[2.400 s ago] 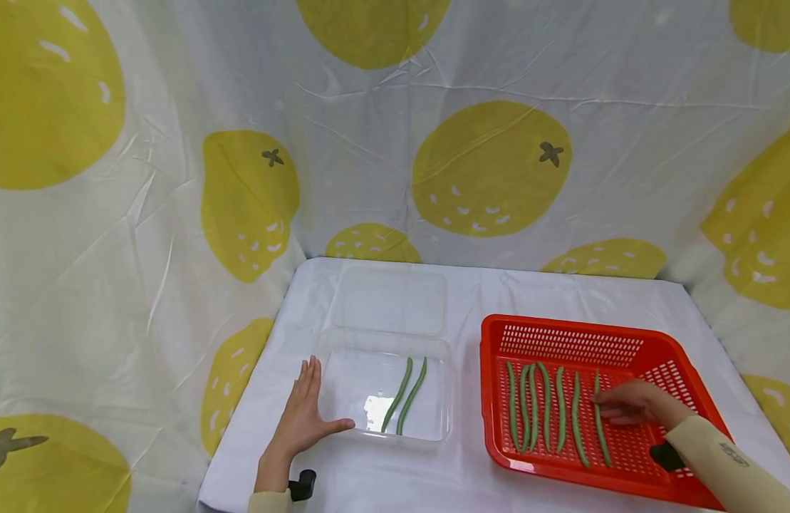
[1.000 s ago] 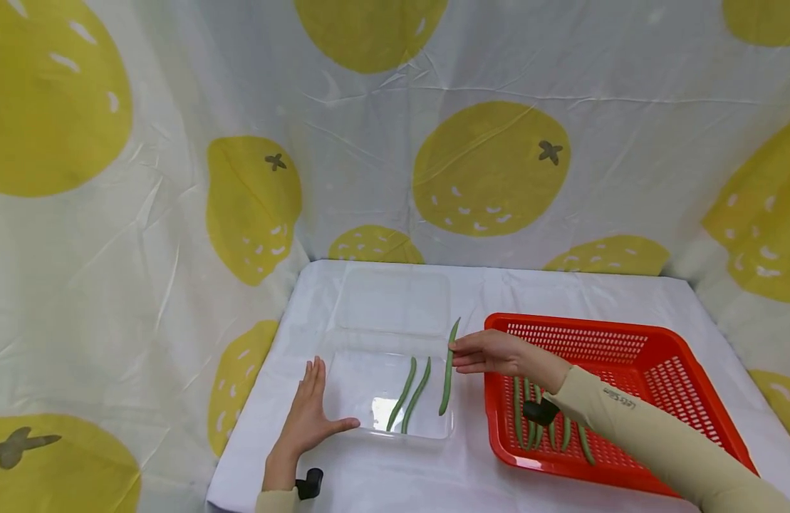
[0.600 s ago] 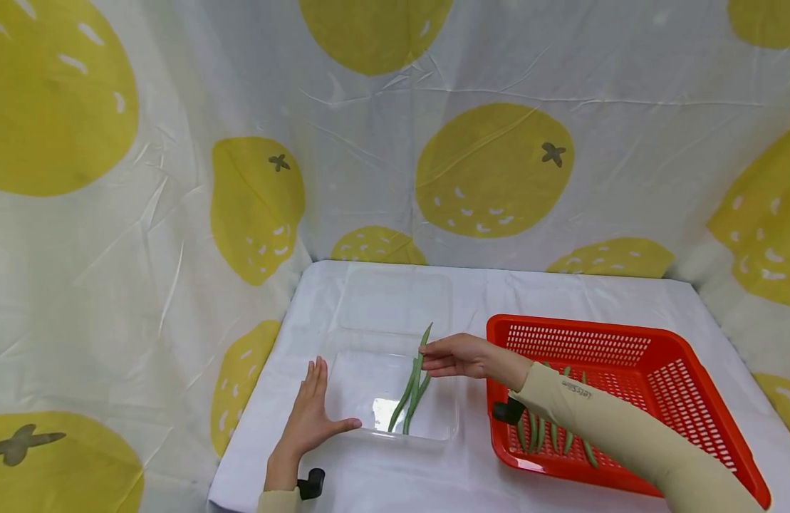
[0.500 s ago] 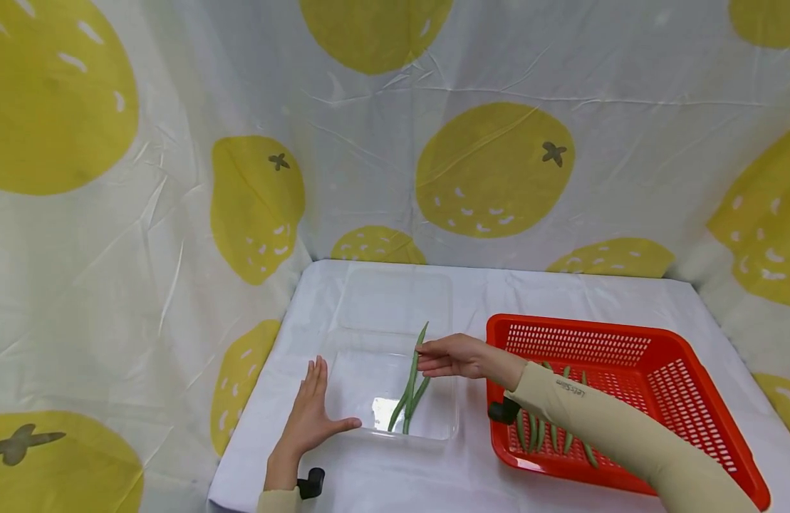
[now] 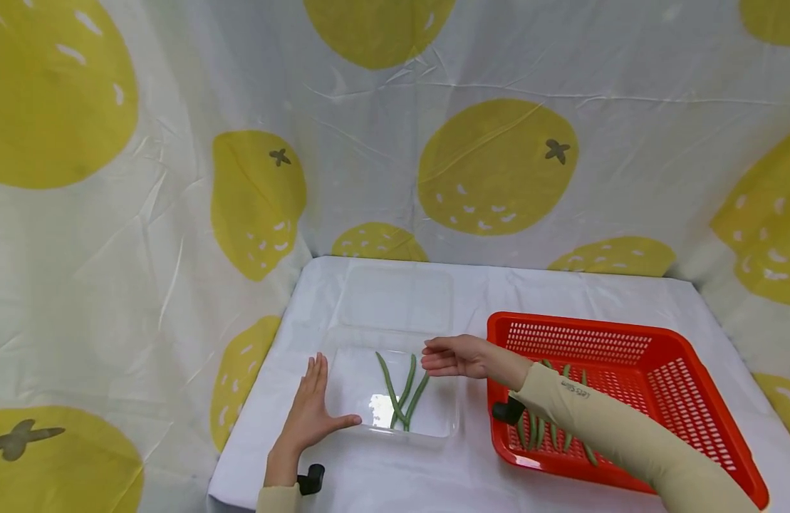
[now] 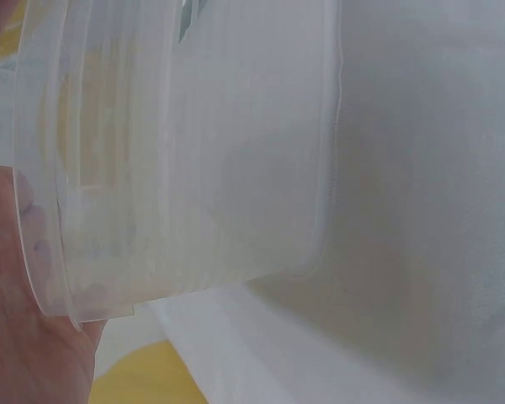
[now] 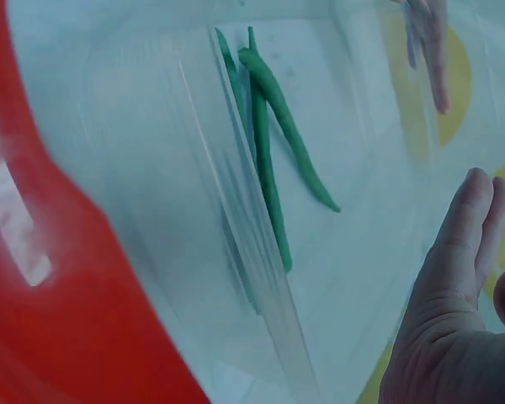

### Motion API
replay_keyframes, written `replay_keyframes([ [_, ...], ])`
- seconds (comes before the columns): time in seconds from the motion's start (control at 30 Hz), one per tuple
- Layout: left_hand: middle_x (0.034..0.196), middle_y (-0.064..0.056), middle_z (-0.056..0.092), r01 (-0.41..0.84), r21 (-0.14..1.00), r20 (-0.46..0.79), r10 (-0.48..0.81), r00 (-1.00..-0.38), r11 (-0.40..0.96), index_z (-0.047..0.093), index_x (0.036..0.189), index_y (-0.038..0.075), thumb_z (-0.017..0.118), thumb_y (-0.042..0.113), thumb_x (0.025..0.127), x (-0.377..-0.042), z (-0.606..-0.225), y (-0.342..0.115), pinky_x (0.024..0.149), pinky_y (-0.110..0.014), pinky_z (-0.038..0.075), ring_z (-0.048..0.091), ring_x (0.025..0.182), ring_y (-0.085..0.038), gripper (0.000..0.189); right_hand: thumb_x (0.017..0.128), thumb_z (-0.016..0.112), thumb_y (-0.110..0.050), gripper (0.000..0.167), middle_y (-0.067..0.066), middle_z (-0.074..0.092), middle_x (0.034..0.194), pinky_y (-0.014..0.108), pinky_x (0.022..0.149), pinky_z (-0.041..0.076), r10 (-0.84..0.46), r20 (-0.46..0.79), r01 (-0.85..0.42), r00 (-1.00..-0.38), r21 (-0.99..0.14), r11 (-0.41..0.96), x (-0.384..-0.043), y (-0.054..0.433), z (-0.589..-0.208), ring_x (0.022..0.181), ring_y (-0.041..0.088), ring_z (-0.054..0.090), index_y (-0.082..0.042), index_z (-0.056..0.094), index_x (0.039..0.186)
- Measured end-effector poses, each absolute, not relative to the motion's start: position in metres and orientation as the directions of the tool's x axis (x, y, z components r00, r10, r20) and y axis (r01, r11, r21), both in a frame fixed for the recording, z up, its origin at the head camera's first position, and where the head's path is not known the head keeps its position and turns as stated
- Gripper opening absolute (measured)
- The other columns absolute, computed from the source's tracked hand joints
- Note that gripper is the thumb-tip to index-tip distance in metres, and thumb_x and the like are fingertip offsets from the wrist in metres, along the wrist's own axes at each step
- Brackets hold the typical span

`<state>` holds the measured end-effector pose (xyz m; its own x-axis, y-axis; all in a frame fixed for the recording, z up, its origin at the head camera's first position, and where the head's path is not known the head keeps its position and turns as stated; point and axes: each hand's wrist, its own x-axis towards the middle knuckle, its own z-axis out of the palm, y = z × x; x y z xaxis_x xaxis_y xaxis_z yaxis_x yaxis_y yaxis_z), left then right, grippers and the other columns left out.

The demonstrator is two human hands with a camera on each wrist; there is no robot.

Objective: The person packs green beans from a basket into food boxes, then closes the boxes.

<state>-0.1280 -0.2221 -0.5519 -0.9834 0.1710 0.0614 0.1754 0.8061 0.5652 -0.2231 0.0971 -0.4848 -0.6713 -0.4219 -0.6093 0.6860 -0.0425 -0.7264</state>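
We see the right hand (image 5: 457, 358) over the right side of the clear container (image 5: 356, 377), its fingers extended and released, whereas 0.5 s ago it pinched a green bean there, with the tip rising past the back rim. That bean, the leaning bean (image 5: 388, 382), now lies inside the container, its far end slanted to the left and its near end crossing over the 2 other beans (image 5: 417, 399). So we count 3 green beans in the container where 2.4 s ago we counted 2; their near ends come together while their far ends fan apart. The left hand (image 5: 305, 410) has kept its place at the container's left side, fingers straight and thumb spread toward the near left corner, grasping nothing in its curl; from the left wrist we see its palm at the rim and its fingers through the clear wall. To the right, the red basket (image 5: 574, 322) sits where it was, but the right arm's sleeve (image 5: 600, 420) now passes over it, partly hiding the remaining beans (image 5: 590, 453), so we cannot count them surely. The clear lid (image 5: 397, 298) lies unmoved behind the container on the white-covered bench (image 5: 471, 456).
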Motion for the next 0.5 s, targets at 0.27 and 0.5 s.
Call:
replay_keyframes([
  [0.27, 0.158, -0.014, 0.004, 0.162, 0.555, 0.045, 0.165, -0.985, 0.816, 0.004, 0.151, 0.002, 0.075, 0.07, 0.058, -0.129, -0.554, -0.224, 0.113, -0.051, 0.007, -0.006, 0.143, -0.023, 0.136, 0.096, 0.057, -0.02, 0.044, 0.017, 0.069, 0.095, 0.041, 0.084, 0.052, -0.41, -0.602, 0.679, -0.685, -0.731, -0.062, -0.228, 0.123, -0.481, 0.085, 0.024, 0.069, 0.012, 0.05, 0.126],
  [0.5, 0.158, -0.014, 0.003, 0.168, 0.56, 0.049, 0.17, -0.984, 0.811, 0.005, 0.151, 0.0, 0.075, 0.069, 0.058, -0.129, -0.554, -0.222, 0.113, -0.052, 0.007, -0.005, 0.143, -0.023, 0.136, 0.096, 0.058, -0.024, 0.042, 0.015, 0.069, 0.098, 0.041, 0.086, 0.052, -0.395, -0.596, 0.662, -0.7, -0.748, -0.044, -0.23, 0.15, -0.478, 0.087, 0.024, 0.068, 0.009, 0.054, 0.122],
])
